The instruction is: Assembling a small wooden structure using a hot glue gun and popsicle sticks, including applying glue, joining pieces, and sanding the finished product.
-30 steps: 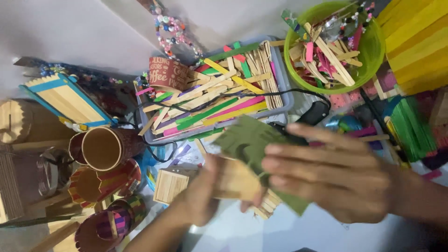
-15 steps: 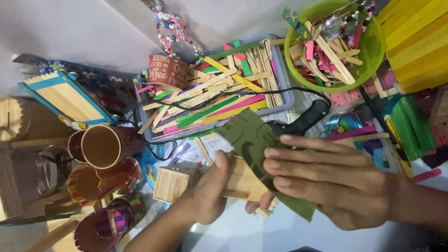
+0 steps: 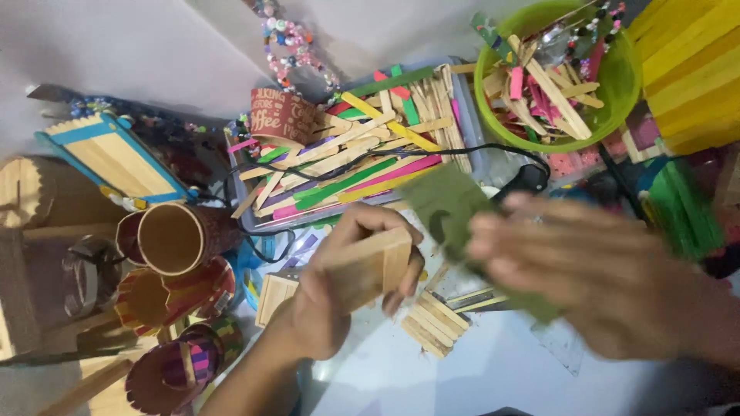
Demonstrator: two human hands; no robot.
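A: What's the piece being worked on?

B: A small wooden block (image 3: 368, 266) built of flat craft sticks glued edge to edge, pale and unpainted, boxy with one end face turned toward us. It sits low in the middle of the view, just in front of the grey tray (image 3: 472, 131) of coloured sticks.

A: And who has it?

B: The left hand (image 3: 343, 289) is curled round it, thumb on top, fingers underneath, so it is lifted off the table. The right hand (image 3: 593, 281) is blurred; its fingers lie flat and close together against a dull green sheet (image 3: 447, 204), seemingly pinching it, with that sheet just beside the block.

A: So which step?

B: I judge it a fitting step: the green sheet is being brought to a face of the block. The next move likely calls for lining edge to edge while the left hand holds steady.

A: What lies around?

B: A loose stick panel (image 3: 432, 320) under the hands, a green bowl (image 3: 617, 100) of scraps up right, and round stick cups (image 3: 173, 239) at the left.
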